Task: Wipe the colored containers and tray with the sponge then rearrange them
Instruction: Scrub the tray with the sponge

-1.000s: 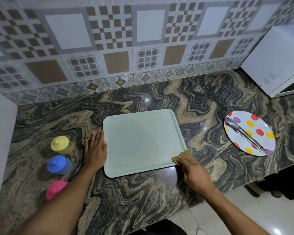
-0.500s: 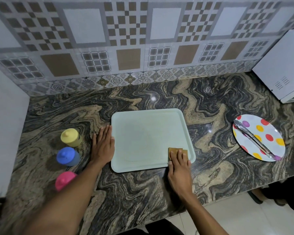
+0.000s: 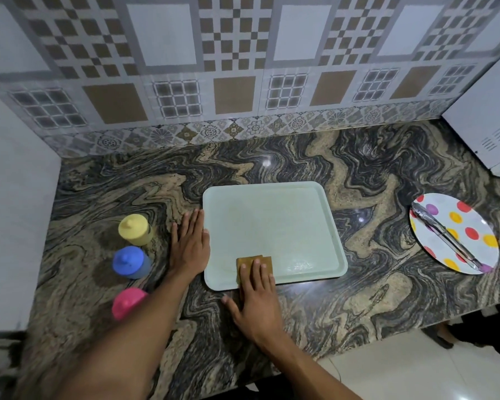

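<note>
Your right hand (image 3: 257, 301), fingers straight, half covers sponge (image 3: 250, 260) on tray (image 3: 272, 223); left hand (image 3: 189, 249) flat beside tray; pink container (image 3: 126, 302) blurred, contents hidden.

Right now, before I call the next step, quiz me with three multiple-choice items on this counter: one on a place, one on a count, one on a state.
1. Where is the sponge on the tray?
A. far right corner
B. near edge, left of the middle
C. off it altogether

2. How many coloured containers stand left of the tray?
A. two
B. three
C. four

3. How is the left hand?
A. curled round a container
B. flat on the countertop beside the tray's left edge
C. lifting the tray

Answers:
1 B, the right hand presses it there.
2 B, the yellow container, blue container and pink container.
3 B, its fingers lie straight and hold nothing.
</note>
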